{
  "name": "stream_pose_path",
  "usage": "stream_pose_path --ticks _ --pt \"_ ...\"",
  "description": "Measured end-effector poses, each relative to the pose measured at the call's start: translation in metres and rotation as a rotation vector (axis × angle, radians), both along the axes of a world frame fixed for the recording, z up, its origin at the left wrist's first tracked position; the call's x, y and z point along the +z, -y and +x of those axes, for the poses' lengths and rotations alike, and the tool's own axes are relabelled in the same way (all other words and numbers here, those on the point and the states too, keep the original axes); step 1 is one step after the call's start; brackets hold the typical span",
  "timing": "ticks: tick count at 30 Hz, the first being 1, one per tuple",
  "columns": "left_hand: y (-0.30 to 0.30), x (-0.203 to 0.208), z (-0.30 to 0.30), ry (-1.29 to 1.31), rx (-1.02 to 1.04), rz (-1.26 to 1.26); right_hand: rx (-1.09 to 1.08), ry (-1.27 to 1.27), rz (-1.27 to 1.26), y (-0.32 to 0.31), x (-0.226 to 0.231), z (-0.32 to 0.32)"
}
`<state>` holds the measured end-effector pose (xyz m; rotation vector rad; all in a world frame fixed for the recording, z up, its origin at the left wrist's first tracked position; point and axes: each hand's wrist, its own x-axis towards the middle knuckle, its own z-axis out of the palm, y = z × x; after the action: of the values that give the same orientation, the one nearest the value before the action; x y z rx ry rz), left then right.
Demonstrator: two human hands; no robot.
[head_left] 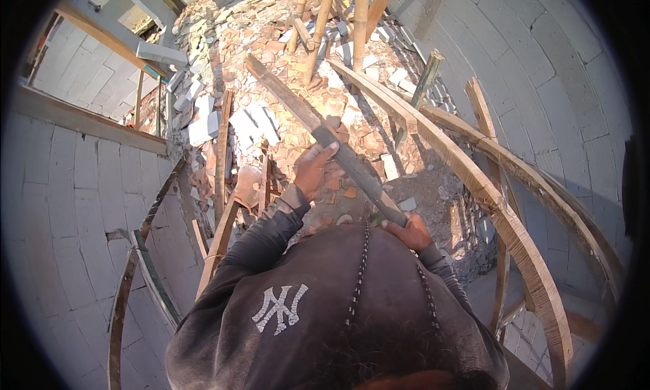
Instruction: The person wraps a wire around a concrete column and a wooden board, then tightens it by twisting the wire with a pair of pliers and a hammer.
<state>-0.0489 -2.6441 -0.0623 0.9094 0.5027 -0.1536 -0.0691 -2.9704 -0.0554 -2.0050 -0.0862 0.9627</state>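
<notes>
A long, narrow wooden plank [338,149] slants across the space before my chest, its far end up and to the left, its near end by my right side. The far stretch is lighter brown; the middle is grey and weathered. My left hand [315,171] grips it near the middle, thumb along its upper edge, the other fingers partly hidden beneath. At the near end, my right hand [410,233] is closed round the wood. The dark sleeves of my sweatshirt [325,288] reach both wrists.
Broken tiles and rubble [271,51] cover the ground, with pale blocks [203,122] among them. A long timber beam [474,177] crosses at right, close to my right arm. Bamboo poles [361,24] stand ahead. Grey block walls [81,193] rise on both sides, with timbers leaning at left.
</notes>
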Motion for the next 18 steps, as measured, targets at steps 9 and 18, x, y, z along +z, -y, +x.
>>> stream_pose_path --ticks 9,18 --pt "-0.1 -0.003 0.076 0.025 0.333 0.006 0.045 -0.323 0.285 -0.107 0.032 0.142" --pt "-0.257 -0.037 0.184 0.064 0.324 0.514 0.148 -0.296 0.305 -0.248 0.006 0.313"
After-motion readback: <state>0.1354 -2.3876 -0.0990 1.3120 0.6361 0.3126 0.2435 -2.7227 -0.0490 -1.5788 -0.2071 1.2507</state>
